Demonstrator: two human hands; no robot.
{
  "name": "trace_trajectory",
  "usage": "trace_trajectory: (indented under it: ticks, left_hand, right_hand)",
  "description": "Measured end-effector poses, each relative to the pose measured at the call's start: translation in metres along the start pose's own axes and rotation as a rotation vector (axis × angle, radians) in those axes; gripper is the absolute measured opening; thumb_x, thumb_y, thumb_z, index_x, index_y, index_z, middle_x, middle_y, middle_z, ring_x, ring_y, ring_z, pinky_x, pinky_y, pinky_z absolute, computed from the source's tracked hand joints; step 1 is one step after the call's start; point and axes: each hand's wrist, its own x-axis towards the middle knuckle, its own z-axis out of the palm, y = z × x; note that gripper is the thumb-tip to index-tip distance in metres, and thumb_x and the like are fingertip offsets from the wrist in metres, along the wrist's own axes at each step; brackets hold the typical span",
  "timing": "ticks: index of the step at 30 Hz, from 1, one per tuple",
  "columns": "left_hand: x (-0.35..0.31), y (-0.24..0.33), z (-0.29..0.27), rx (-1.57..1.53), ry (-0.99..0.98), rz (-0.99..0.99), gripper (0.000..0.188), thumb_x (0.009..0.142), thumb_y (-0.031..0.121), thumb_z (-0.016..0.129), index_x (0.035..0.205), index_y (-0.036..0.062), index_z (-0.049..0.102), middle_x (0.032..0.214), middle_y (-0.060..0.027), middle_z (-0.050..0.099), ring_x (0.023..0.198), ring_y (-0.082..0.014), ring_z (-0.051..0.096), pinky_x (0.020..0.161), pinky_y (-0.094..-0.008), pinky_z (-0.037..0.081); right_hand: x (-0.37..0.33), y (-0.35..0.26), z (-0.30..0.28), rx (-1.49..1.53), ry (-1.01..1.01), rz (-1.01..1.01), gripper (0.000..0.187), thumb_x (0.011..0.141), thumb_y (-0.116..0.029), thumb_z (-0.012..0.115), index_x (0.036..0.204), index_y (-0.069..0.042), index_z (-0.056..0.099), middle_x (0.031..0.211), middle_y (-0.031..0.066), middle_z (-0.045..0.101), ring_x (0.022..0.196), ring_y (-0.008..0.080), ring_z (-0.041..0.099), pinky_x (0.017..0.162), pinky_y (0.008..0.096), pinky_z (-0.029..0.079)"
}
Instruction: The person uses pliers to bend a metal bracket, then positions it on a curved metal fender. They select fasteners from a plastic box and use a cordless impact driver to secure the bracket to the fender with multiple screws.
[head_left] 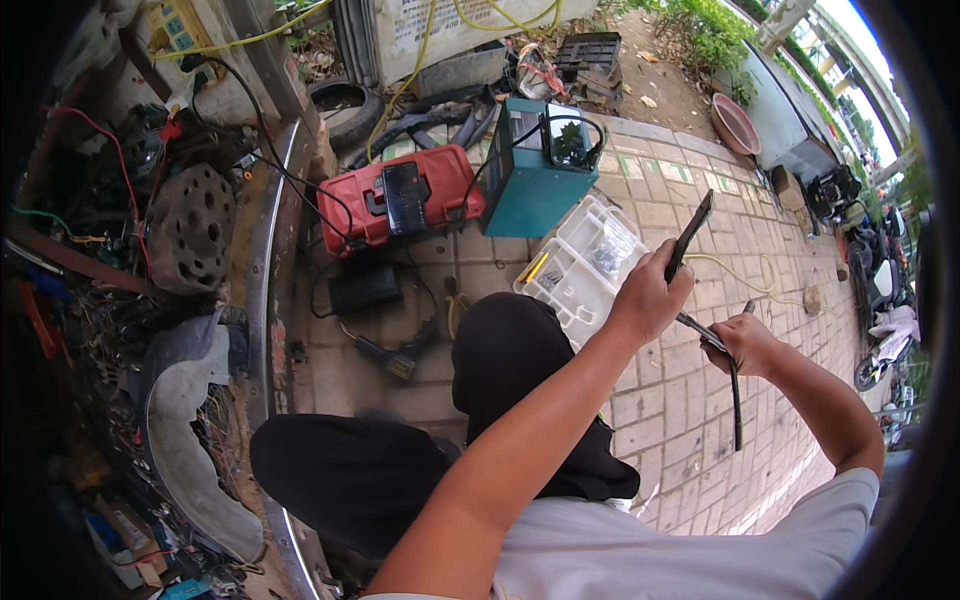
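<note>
Nearest me, my right hand (748,343) has its fingers grasping a dark, narrow piece (737,405), one end hanging below; my left hand (653,290) has its fingers wrapped around a black strip (691,234) that pokes up past them. I can't tell whether the two join. Beyond, on the paving (665,410), I see an open white parts case (590,290), then a red toolbox (440,165) beside a teal box (530,185), and farther off a tyre (372,114).

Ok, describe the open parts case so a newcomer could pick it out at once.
On the brick paving, find the teal box standing right of the red toolbox. Below it in the picture, partly behind the left hand, lies the case. Unlike those two, it is whitish, open and split into compartments, with small parts inside.
</note>
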Motion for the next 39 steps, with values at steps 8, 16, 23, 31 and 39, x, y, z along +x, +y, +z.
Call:
trace_trajectory:
  ticks: [8, 16, 23, 31, 39]
  left_hand:
    - [0.008, -0.012, -0.003, 0.182, -0.034, -0.488, 0.054, 0.09, 0.042, 0.046, 0.11, -0.0037, 0.065, 0.106, -0.0296, 0.068, 0.105, -0.0455, 0.063, 0.094, -0.0463, 0.049]
    - [0.004, -0.01, 0.005, 0.374, 0.021, -0.239, 0.058, 0.089, 0.04, 0.053, 0.128, -0.0026, 0.057, 0.112, -0.0297, 0.063, 0.108, -0.0437, 0.061, 0.096, -0.0463, 0.048]
    - [-0.009, -0.003, 0.007, 0.427, -0.066, 0.096, 0.063, 0.088, 0.034, 0.057, 0.14, -0.001, 0.049, 0.122, -0.0224, 0.059, 0.113, -0.0401, 0.059, 0.098, -0.0444, 0.048]
    - [-0.008, -0.006, 0.004, 0.48, 0.111, 0.301, 0.067, 0.083, 0.031, 0.061, 0.141, 0.0, 0.049, 0.121, -0.0182, 0.059, 0.11, -0.0347, 0.058, 0.097, -0.0446, 0.046]
    - [-0.011, -0.002, -0.001, 0.476, 0.145, 0.482, 0.071, 0.08, 0.03, 0.063, 0.142, 0.0001, 0.046, 0.124, -0.0198, 0.056, 0.111, -0.0357, 0.055, 0.099, -0.0462, 0.043]
  right_hand:
    - [0.011, -0.017, 0.002, -0.447, -0.051, 0.015, 0.015, 0.084, -0.009, 0.058, 0.097, -0.002, 0.058, 0.064, 0.005, 0.059, 0.053, 0.0261, 0.061, 0.052, 0.0396, 0.046]
    - [0.031, -0.014, -0.006, 0.055, -0.546, 0.297, 0.089, 0.076, -0.056, 0.08, 0.129, 0.008, 0.048, 0.102, 0.0285, 0.067, 0.108, 0.0444, 0.063, 0.088, 0.0462, 0.051]
    - [0.048, 0.005, -0.004, 0.328, -0.718, 0.532, 0.035, 0.087, -0.037, 0.071, 0.098, -0.004, 0.072, 0.076, 0.014, 0.068, 0.069, 0.0252, 0.062, 0.068, 0.0399, 0.049]
    - [0.043, 0.006, 0.016, 0.487, -0.468, 0.64, 0.019, 0.079, -0.015, 0.064, 0.09, -0.001, 0.069, 0.068, 0.0112, 0.063, 0.061, 0.0191, 0.059, 0.059, 0.0386, 0.048]
    - [0.047, 0.0, 0.026, 0.416, -0.305, 0.47, 0.02, 0.078, -0.008, 0.06, 0.094, 0.001, 0.068, 0.077, 0.0219, 0.067, 0.073, 0.0387, 0.064, 0.069, 0.0451, 0.05]
